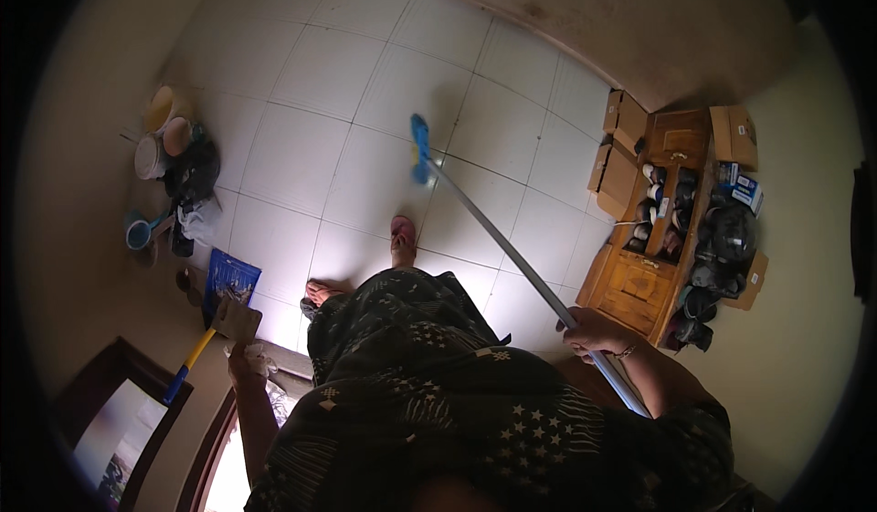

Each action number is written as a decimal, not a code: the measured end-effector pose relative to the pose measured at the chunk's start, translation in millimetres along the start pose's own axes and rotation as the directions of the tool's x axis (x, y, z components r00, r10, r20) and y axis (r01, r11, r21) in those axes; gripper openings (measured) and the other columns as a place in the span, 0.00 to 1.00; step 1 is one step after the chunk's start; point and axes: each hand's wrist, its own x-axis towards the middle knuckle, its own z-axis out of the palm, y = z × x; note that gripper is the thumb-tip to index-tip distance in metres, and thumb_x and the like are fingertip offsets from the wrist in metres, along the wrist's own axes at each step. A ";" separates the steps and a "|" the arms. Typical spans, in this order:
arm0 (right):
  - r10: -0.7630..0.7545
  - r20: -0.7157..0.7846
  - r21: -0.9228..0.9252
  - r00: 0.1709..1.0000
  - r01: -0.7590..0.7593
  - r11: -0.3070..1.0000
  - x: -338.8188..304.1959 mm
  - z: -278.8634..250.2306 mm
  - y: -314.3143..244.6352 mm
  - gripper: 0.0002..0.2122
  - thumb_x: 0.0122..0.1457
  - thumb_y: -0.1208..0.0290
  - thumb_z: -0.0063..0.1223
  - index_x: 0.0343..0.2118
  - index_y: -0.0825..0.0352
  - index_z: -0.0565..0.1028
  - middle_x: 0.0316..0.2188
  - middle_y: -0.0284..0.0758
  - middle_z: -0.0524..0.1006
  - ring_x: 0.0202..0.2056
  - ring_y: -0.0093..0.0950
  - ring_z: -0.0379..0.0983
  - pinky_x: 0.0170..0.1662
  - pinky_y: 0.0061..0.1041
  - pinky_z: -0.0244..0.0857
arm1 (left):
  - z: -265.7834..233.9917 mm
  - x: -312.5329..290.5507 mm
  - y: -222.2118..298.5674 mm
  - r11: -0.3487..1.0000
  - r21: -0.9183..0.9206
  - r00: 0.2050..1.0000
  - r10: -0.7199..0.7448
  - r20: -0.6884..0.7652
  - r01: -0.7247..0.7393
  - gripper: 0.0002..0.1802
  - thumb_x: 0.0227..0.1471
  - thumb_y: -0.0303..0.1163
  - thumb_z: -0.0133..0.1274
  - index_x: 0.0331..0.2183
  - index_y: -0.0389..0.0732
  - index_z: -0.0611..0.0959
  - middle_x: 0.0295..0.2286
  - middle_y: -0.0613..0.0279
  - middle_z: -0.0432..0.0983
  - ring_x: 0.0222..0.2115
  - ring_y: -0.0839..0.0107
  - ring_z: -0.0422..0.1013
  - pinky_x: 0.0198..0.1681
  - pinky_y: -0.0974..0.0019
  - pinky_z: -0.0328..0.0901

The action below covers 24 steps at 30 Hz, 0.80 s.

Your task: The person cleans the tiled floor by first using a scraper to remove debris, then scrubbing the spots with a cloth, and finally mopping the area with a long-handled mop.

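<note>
My right hand [598,332] is closed around the grey pole of a long-handled broom [498,238]. Its narrow blue head [420,149], with a yellow patch, rests on the tiled floor ahead of my feet. Low on the left, my left hand [242,361] is closed on a crumpled whitish cloth [262,360]. Just beyond that hand is a flat grey-brown piece [237,321], beside a yellow and blue handle [190,364]; how these two join is unclear. A blue dustpan [232,277] with debris in it lies on the floor past them.
Buckets [152,156], dark bags [194,169] and a blue dipper [138,232] stand along the left wall. A wooden shoe cabinet [637,290] is at right, with cardboard boxes [614,179] and black bags [731,233] around it. A brown panel [621,19] borders the far floor.
</note>
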 end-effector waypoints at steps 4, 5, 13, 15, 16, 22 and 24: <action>-0.011 -0.192 -0.096 0.981 -0.007 0.995 -2.0 -7.6 -8.8 0.07 0.47 0.79 0.41 0.31 0.69 0.63 0.12 0.31 0.62 0.11 0.22 0.61 0.12 0.24 0.61 | 62.7 -4.8 8.7 0.998 0.057 0.994 0.015 0.109 -0.021 0.07 0.46 0.37 0.50 0.25 0.44 0.75 0.17 0.66 0.69 0.14 0.72 0.67 0.16 0.69 0.64; -0.039 -0.268 -0.150 0.963 -0.001 0.989 5.1 -19.2 4.2 0.06 0.49 0.78 0.42 0.31 0.69 0.63 0.13 0.32 0.63 0.11 0.22 0.62 0.12 0.24 0.61 | 67.7 -7.5 13.1 0.996 0.073 0.995 0.039 0.096 -0.046 0.08 0.46 0.37 0.50 0.25 0.44 0.75 0.17 0.66 0.69 0.14 0.72 0.66 0.16 0.70 0.64; 0.283 -0.587 -0.034 0.758 -0.372 0.928 54.4 -70.0 122.8 0.04 0.47 0.82 0.42 0.25 0.78 0.67 0.13 0.44 0.68 0.11 0.33 0.66 0.12 0.32 0.60 | 7.9 18.1 24.9 0.995 0.074 0.997 0.071 0.038 -0.073 0.11 0.47 0.38 0.49 0.30 0.42 0.75 0.18 0.67 0.69 0.16 0.72 0.67 0.17 0.68 0.64; 0.346 -0.563 0.103 0.751 -0.351 0.931 85.0 -76.0 161.6 0.04 0.47 0.81 0.42 0.22 0.77 0.67 0.11 0.42 0.67 0.11 0.31 0.65 0.12 0.31 0.59 | 2.2 16.2 37.4 0.989 0.143 0.999 0.019 0.035 -0.024 0.10 0.47 0.38 0.48 0.29 0.42 0.74 0.18 0.67 0.69 0.16 0.71 0.68 0.17 0.69 0.63; 0.348 -0.545 0.113 0.763 -0.344 0.932 108.3 -79.2 191.3 0.04 0.47 0.81 0.42 0.21 0.77 0.68 0.10 0.42 0.67 0.10 0.31 0.65 0.12 0.32 0.59 | -3.1 22.4 46.0 0.984 0.176 0.999 0.021 0.047 -0.029 0.09 0.47 0.37 0.49 0.29 0.42 0.74 0.18 0.67 0.69 0.16 0.71 0.68 0.17 0.69 0.63; -0.068 -0.150 -0.501 0.986 -0.017 0.865 150.1 36.9 214.3 0.08 0.45 0.78 0.48 0.13 0.72 0.67 0.09 0.38 0.66 0.13 0.30 0.66 0.15 0.31 0.59 | -9.6 32.7 106.1 0.963 0.223 0.987 0.132 0.089 -0.149 0.06 0.45 0.34 0.50 0.26 0.44 0.72 0.19 0.68 0.67 0.17 0.72 0.66 0.18 0.69 0.63; -0.126 0.221 -0.925 0.967 0.249 0.287 116.6 103.2 151.6 0.08 0.43 0.68 0.54 0.19 0.68 0.73 0.12 0.40 0.70 0.20 0.32 0.70 0.23 0.36 0.62 | -26.3 41.9 114.0 0.981 0.152 0.992 0.117 0.047 -0.123 0.06 0.45 0.34 0.51 0.26 0.44 0.72 0.20 0.68 0.66 0.17 0.73 0.66 0.19 0.69 0.63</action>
